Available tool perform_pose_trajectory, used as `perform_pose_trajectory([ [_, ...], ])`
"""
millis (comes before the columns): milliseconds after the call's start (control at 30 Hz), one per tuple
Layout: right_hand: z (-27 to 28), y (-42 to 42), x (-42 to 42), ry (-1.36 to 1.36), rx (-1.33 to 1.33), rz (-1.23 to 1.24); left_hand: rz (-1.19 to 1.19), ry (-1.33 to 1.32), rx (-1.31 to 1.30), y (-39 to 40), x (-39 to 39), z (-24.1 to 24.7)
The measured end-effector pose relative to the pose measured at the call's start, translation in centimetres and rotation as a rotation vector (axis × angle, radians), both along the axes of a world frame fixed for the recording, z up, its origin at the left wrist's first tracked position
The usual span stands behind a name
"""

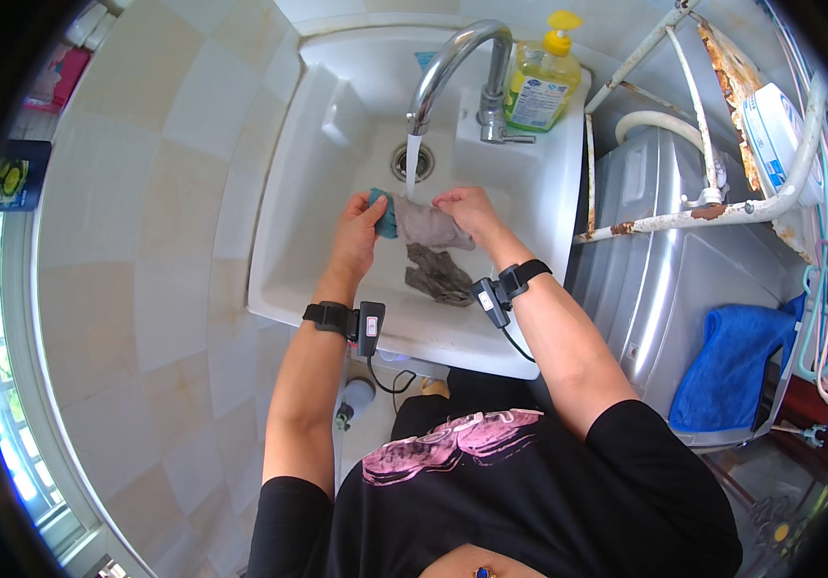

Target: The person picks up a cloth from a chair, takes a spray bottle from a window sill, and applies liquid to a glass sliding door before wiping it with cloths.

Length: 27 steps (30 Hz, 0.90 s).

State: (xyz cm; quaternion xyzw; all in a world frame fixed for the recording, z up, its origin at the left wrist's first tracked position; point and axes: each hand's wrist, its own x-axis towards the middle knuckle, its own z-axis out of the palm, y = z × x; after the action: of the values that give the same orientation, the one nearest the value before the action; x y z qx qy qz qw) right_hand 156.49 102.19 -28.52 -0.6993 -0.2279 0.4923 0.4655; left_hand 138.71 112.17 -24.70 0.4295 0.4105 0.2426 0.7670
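Note:
Water runs from a curved chrome faucet (pixel 450 61) into a white sink (pixel 313 209), in front of the drain (pixel 412 160). Just below the stream a wet, pale grey-pink cloth piece (pixel 428 222) with a teal end (pixel 384 214) is stretched between my hands; it looks like a sock. My left hand (pixel 358 235) pinches the teal end between thumb and fingers. At the other side, my right hand (pixel 470 209) grips the upper edge of the pale part, its fingertips partly hidden. A dark grey wet cloth (pixel 439 274) lies crumpled on the sink bottom nearer to me.
A yellow-green pump soap bottle (pixel 542 83) stands on the sink's back right corner. To the right are a rusty white metal rack (pixel 710 215), a grey washing machine (pixel 674 282) and a blue cloth (pixel 724 361). A tiled wall (pixel 168 217) rises at the left.

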Motion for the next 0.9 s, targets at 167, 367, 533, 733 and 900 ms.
perform_pose_trajectory([
  [167, 2.5, -1.1, 1.9, 0.012, -0.177, -0.081, 0.114, -0.054, 0.001, 0.3, -0.2, 0.9],
  [367, 5.0, -2.2, 0.9, 0.113, -0.305, 0.366, 0.054, -0.029, -0.041, 1.1, -0.2, 3.6],
  [533, 2.0, -2.0, -0.3, 0.326, -0.207, 0.215, -0.166, -0.096, -0.162, 1.2, -0.1, 4.7],
  [733, 3.6, 0.7, -1.3, 0.571, 0.007, -0.024, -0.29, 0.319, 0.222, -0.5, 1.9, 4.6],
  [900, 4.1, 1.6, -0.6, 0.416, 0.134, -0.207, -0.32, 0.363, 0.118, -1.7, 2.4, 6.1],
])
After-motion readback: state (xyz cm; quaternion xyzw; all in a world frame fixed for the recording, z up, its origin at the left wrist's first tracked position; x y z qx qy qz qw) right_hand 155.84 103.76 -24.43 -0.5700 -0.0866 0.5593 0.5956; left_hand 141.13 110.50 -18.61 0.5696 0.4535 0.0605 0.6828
